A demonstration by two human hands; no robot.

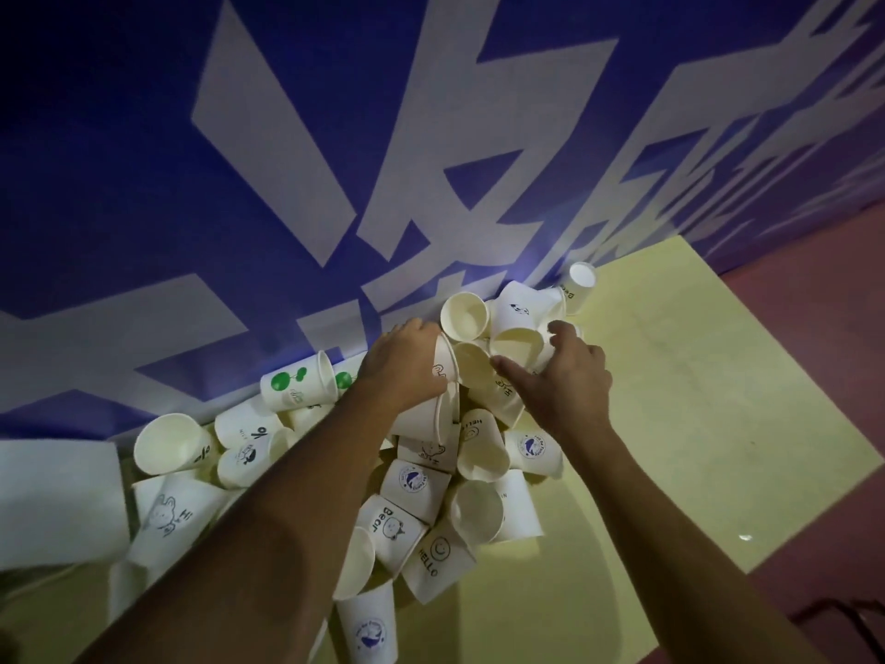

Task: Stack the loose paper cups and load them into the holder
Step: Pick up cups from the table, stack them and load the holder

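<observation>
A heap of several loose white paper cups (421, 510) with small printed logos lies on a pale yellow table (694, 424), against a blue and white banner wall. My left hand (407, 361) grips a short nested stack of cups (431, 409) lying on its side. My right hand (560, 376) reaches into the top of the heap, thumb and fingers curled around the rim of an open cup (517, 347). A cup with green dots (299, 383) lies at the left by the wall. No holder can be made out.
A large white cylinder-like object (57, 500) sits at the far left edge of the table. The reddish floor (823, 328) shows to the right, beyond the table edge. A single cup (579, 280) lies apart at the back by the wall.
</observation>
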